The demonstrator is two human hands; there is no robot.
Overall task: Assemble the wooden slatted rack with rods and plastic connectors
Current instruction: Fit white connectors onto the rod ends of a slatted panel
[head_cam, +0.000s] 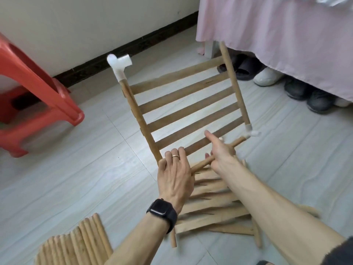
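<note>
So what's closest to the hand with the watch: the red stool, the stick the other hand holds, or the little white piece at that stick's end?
1. The stick, right beside the left hand, on its right.
2. The little white piece, farther right.
3. The red stool, far left.

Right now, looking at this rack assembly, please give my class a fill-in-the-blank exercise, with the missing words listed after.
1. The right hand grips a wooden rod whose far end reaches a ____ plastic connector.
2. The left hand rests on the slatted panel and wears a watch coloured ____.
3. Shoes stand beneath a ____ cloth.
4. The bundle of spare rods lies on the tiled floor at the person's ____.
Missing words: white, black, pink, left.
</note>
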